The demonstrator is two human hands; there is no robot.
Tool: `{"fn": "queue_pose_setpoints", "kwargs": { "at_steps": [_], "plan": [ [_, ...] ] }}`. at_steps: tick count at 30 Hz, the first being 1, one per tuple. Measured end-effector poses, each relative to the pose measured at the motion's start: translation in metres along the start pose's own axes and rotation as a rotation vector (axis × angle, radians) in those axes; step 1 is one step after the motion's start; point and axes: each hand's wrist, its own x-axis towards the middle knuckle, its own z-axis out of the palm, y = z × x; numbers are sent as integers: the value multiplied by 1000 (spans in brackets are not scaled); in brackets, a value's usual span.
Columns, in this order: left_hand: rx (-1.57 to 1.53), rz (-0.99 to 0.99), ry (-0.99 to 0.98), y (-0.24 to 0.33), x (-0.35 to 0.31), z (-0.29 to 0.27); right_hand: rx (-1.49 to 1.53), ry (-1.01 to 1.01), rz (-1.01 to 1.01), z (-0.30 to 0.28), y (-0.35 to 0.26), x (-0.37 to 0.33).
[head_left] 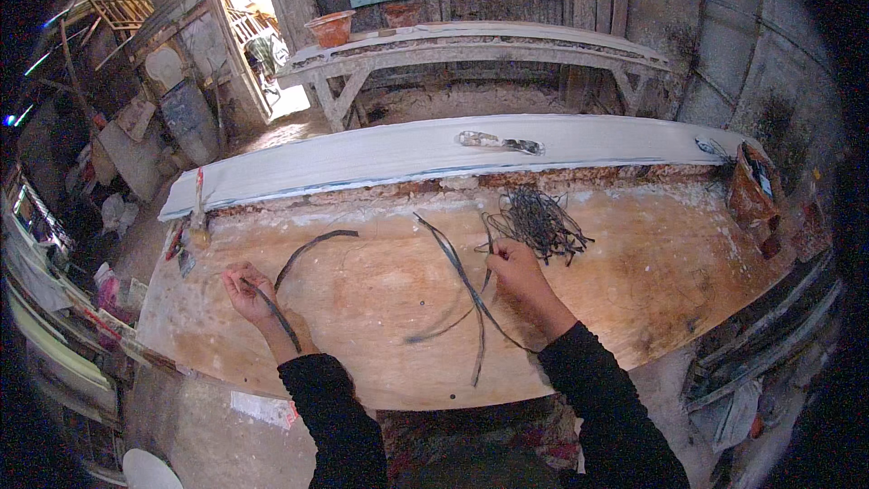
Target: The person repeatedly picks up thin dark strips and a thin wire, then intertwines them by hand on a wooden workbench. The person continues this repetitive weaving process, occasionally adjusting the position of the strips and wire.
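A thin dark strip (288, 327) is pinched in my left hand (253, 297) over the left part of the wooden table (362, 308); its free end hangs down past my wrist. Just beyond that hand, another dark strip (300, 252) curves across the wood. My right hand (522, 273) has its fingertips closed on a dark strip (490, 234), close to a tangled pile of black strips (539, 222). Between my hands several loose strips (465, 281) cross one another on the tabletop. Whether the strips are plastic or rubber I cannot tell.
A long white board (362, 158) runs along the table's far side, with a paint-smeared tool (501, 142) lying on it. A brush (200, 217) leans at the left end. At the right end stands an orange bucket (754, 190). Behind is a whitish bench (489, 50) with an orange pot (331, 30).
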Motion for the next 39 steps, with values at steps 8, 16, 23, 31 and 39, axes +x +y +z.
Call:
{"fn": "queue_pose_setpoints", "kwargs": {
  "at_steps": [8, 16, 23, 31, 39],
  "plan": [
    [69, -604, 424, -74, 10, -19, 658, -155, 50, 3, 2, -3],
    [1112, -691, 375, -184, -43, -2, 317, -179, 68, 24, 10, -11],
    [1157, -773, 313, -192, -53, -8, 8, -11, -95, 22, -14, -19],
    [1227, -933, 267, -198, -56, -7, 143, -8, -307, 19, -24, -24],
    [1482, -1080, -20, -212, -72, -1, -466, 200, -575, 9, -38, -28]
  ]
}}
